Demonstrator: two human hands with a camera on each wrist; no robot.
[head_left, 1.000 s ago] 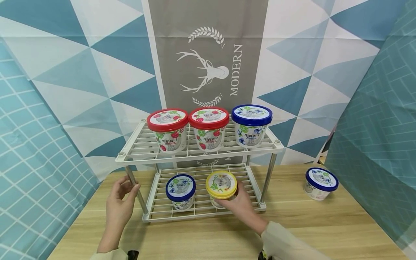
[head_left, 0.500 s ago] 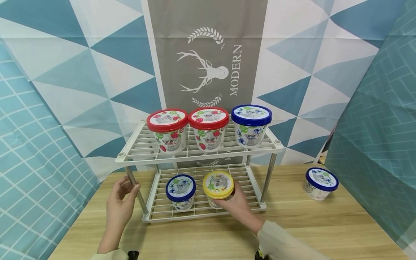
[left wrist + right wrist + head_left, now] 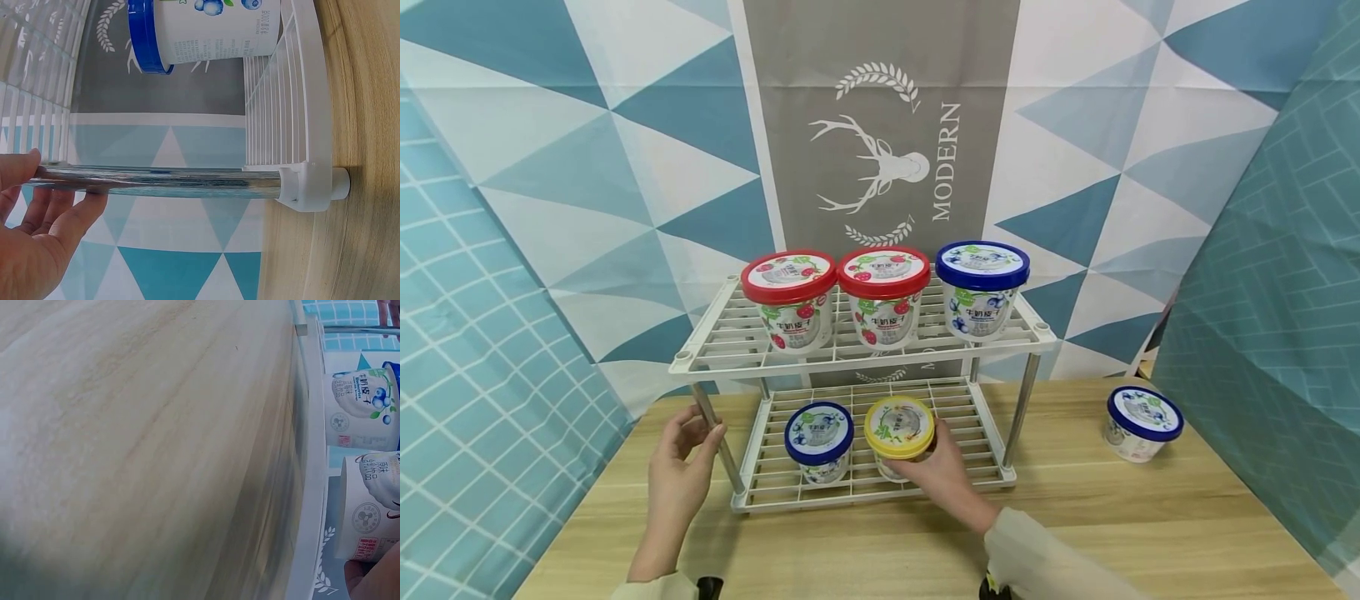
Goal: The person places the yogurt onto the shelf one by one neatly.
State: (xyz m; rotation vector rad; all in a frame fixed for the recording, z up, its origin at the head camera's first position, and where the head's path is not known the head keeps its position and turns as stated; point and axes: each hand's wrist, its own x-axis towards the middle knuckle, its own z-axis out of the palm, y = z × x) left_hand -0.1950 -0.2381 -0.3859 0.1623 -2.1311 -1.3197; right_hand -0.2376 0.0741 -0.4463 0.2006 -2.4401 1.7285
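Observation:
A white two-tier rack (image 3: 865,365) with metal posts stands on the wooden table. My left hand (image 3: 679,475) is at its front left post (image 3: 156,181), thumb on one side and fingertips on the other, gripping it. On the lower shelf, my right hand (image 3: 942,473) holds a yellow-lidded paper tub (image 3: 899,427) from its right side, near the shelf's front. Just left of that tub, a small gap away, stands a blue-lidded tub (image 3: 819,442) with blueberries printed on it. In the right wrist view only a bit of the right hand (image 3: 378,575) shows, against the held tub's wall.
Two red-lidded strawberry tubs (image 3: 788,302) (image 3: 883,298) and a larger blue-lidded tub (image 3: 981,292) stand in a row on the upper shelf, above the hands. Another blue-lidded tub (image 3: 1142,423) sits on the table (image 3: 1120,517) right of the rack. A patterned cloth hangs behind.
The yellow-lidded tub has shifted left along the lower shelf in my right hand, closer to the blue-lidded tub. My left hand stays on the post.

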